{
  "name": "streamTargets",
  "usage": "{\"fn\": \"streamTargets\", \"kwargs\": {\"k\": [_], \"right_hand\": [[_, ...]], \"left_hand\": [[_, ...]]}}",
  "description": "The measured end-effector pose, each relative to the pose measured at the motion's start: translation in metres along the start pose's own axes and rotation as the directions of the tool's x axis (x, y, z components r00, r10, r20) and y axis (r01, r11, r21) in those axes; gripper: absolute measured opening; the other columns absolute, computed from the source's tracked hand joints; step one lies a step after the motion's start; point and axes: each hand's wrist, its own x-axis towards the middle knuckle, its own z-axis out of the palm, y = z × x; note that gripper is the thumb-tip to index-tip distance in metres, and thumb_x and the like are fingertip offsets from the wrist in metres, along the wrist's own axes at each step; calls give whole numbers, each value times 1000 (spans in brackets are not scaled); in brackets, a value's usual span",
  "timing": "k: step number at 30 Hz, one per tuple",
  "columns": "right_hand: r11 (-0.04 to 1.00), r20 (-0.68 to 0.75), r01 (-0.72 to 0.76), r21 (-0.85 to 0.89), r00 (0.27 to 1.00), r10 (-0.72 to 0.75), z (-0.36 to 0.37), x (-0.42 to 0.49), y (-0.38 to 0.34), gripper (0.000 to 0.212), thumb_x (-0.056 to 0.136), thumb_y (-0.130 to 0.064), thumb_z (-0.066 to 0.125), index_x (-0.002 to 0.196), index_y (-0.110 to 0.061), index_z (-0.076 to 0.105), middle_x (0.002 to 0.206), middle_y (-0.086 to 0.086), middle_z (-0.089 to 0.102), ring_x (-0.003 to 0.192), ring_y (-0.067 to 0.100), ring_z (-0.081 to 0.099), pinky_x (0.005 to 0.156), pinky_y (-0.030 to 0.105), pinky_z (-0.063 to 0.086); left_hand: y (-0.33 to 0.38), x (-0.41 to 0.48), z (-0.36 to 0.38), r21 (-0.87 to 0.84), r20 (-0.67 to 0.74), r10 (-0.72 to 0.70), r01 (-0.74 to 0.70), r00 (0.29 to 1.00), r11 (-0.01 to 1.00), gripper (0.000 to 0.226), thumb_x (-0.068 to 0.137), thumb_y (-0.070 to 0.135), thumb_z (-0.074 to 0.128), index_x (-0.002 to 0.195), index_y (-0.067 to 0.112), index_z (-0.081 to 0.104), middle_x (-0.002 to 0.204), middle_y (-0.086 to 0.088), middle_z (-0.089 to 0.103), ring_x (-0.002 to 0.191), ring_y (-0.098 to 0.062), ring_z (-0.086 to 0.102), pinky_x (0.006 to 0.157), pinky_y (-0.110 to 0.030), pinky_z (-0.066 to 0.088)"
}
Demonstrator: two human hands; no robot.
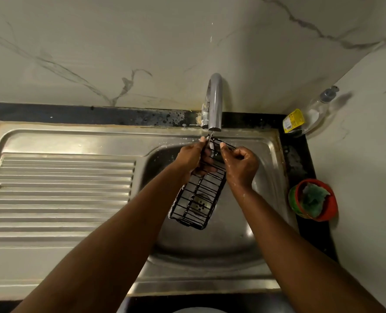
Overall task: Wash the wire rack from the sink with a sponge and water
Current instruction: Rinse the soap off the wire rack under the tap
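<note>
Facing us, a marble-veined wall (97, 53) rises behind and beside a black counter (52, 112). Set into the counter is a steel sink (271, 143), with its ribbed drainboard (63, 181) on the left and the basin on the right. Over the basin we hold a black wire rack (201, 195) tilted, its top end under the tap (215, 102). Our left hand (192, 158) grips the rack's upper left side. Our right hand (240, 164) pinches the top rim, fingers curled. On the counter to the right, a red bowl (333, 206) holds a green sponge (314, 197). A clear bottle (316, 109) stands in the corner.
</note>
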Motion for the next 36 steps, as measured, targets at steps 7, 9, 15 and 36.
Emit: {"fn": "streamTargets", "kwargs": {"k": [7,9,15,36], "right_hand": [[996,-64,-5,-85,998,-1,-17,6,16,49,91,-35,76,58,-2,62,58,11,66,52,22,59,50,26,42],[995,-46,1,-103,999,-6,-15,3,16,48,90,-32,76,58,0,61,57,11,64,51,21,58,52,31,43],[994,56,62,-94,997,-57,-9,-5,0,50,86,-13,73,52,-18,37,47,-11,31,43,8,32,47,15,24],[729,380,431,-531,891,-249,2,12,-34,31,86,-49,52,99,-23,64,99,-3,65,96,20,57,82,37,45]], "left_hand": [[-10,-5,19,-26,82,-58,60,995,998,57,109,56,33,111,7,63,106,-13,70,83,-30,77,71,-35,56],[-13,-10,16,-47,96,-49,54,994,997,55,111,53,32,122,11,65,117,-13,72,87,-33,78,73,-37,60],[-19,-17,0,-1,93,17,-17,996,1000,48,110,54,32,126,21,64,109,-11,77,86,-35,77,79,-45,61],[-33,-36,-9,-53,-260,238,-260,936,964,44,105,51,50,96,13,71,72,-1,75,61,-11,69,47,-22,51]]}}
